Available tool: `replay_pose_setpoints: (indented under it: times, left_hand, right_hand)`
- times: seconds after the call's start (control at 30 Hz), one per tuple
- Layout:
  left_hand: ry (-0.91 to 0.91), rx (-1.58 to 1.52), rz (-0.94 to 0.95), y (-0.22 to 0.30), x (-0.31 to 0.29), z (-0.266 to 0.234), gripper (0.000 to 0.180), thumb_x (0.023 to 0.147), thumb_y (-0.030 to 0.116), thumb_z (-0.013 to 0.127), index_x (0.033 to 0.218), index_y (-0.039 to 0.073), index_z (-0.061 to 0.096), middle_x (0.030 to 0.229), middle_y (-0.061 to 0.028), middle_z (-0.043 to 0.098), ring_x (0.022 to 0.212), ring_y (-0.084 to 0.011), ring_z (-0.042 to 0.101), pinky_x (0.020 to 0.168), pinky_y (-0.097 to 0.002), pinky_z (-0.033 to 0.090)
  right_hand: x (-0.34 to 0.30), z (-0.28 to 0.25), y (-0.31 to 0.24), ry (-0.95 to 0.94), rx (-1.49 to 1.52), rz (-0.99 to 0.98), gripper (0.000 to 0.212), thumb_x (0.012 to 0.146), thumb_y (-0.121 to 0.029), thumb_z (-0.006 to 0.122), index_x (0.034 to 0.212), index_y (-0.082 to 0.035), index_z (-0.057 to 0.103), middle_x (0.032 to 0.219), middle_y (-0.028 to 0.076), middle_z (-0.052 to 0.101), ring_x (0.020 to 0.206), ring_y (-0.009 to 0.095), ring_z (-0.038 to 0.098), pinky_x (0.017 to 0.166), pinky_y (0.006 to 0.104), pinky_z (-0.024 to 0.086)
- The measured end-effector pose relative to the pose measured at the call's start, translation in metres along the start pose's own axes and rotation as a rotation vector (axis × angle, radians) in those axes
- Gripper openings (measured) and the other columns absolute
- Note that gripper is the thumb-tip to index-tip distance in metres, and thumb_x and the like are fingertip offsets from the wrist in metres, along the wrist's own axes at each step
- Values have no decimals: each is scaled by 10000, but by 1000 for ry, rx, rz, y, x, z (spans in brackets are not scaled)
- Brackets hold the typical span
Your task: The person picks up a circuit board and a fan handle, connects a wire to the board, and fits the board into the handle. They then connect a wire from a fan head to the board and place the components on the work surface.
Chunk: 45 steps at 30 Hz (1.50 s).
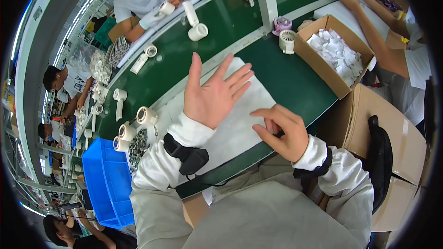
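Note:
My left hand [210, 97] is held up over a white sheet [226, 143] on the green workbench, palm showing and fingers spread, with nothing in it. To its right hovers my right hand [284, 131], near the sheet's right edge. Its thumb and index finger stand apart, the other fingers are curled, and nothing shows between them. Left of the sheet are white round-headed housings [146, 116], which look like parts of handheld fans. A pile of small grey-green parts [137, 150] lies beside them, close to my left forearm.
A blue bin [104, 184] stands at the left. At the back right, an open cardboard box [325, 71] holds many small white pieces, near a white slotted fan head [287, 41]. More white devices [197, 30] lie along the green belt. Co-workers sit across and to the right.

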<state>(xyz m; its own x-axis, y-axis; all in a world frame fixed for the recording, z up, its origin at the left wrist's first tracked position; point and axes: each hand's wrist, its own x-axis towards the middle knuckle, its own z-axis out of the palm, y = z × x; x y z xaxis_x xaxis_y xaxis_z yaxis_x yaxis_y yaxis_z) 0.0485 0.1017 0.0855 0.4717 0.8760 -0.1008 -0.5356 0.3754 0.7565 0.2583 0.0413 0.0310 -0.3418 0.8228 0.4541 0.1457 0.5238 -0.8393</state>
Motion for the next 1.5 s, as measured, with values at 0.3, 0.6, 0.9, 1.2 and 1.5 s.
replay_pose_setpoints:
  times: [0.3, 0.6, 0.9, 1.2, 1.5]
  left_hand:
    - [-156, -393, -91, -35, -37, 32, 1171, 794, 983, 147, 1658, 196, 76, 1692, -251, 64, 1579, -366, 46, 1237, -522, 97]
    - [-261, -331, -159, -47, -40, 25, 1265, 669, 1067, 97, 1660, 283, 28, 1713, -195, 44, 1582, -355, 4, 1211, -506, 125]
    - [-273, -339, -155, -47, -40, 25, 1288, 641, 1078, 64, 1659, 291, 24, 1709, -194, 94, 1579, -372, 11, 1212, -495, 118]
    - [-296, -268, -143, -51, -37, 20, 1264, 657, 1064, 24, 1659, 293, 46, 1698, -196, 152, 1566, -405, 86, 1206, -522, 133]
    - [-265, -357, -228, -46, -37, 23, 1220, 675, 1051, 11, 1656, 326, 60, 1689, -207, 182, 1505, -433, 274, 1167, -499, 259]
  right_hand:
    - [4, 1, 14, 20, -287, -443, 389, 806, -161, 833, 1163, -46, 730, 810, 37, 520, 627, 172, 533, 528, 316, 442]
    - [-2, 1, 18, -43, -364, -574, 396, 798, -200, 839, 1145, -41, 732, 801, 47, 543, 590, 184, 542, 511, 319, 474]
    - [-1, 1, 18, -38, -339, -561, 440, 773, -165, 859, 1164, -35, 705, 841, 56, 603, 598, 181, 576, 516, 317, 493]
    - [-3, 5, 25, -14, -310, -608, 433, 750, -121, 869, 1137, -32, 694, 836, 56, 626, 596, 185, 586, 525, 316, 501]
    - [-1, 4, 24, -60, -324, -595, 423, 750, -85, 854, 1140, -30, 698, 858, 64, 657, 599, 195, 594, 527, 315, 496]
